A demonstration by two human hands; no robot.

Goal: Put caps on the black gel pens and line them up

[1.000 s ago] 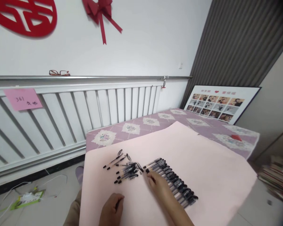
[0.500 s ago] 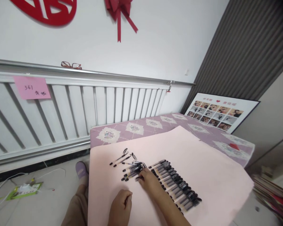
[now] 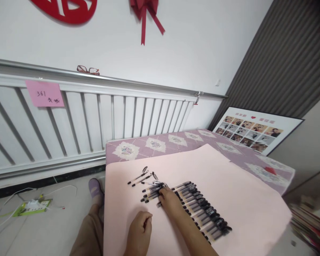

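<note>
A loose pile of black-capped pens (image 3: 150,195) lies on the pink sheet. My right hand (image 3: 170,203) is over the right end of this pile, its fingers closed on a pen there; the fingertips are partly hidden. To the right, under and beyond my right forearm, a long row of pens (image 3: 200,206) lies side by side. Two pens (image 3: 138,177), with caps off nearby, are apart at the pile's far left. My left hand (image 3: 140,227) rests curled on the sheet in front of the pile, and nothing shows in it.
The pink sheet (image 3: 245,199) covers most of a purple patterned bed-like surface (image 3: 154,144). Behind are a white radiator (image 3: 138,113) and a photo board (image 3: 256,129). A power strip (image 3: 32,206) with cables lies on the floor at left.
The whole view has shifted slightly right. My right hand stays at the pile, where a few pens have moved a little. My left hand keeps its curled pose.
</note>
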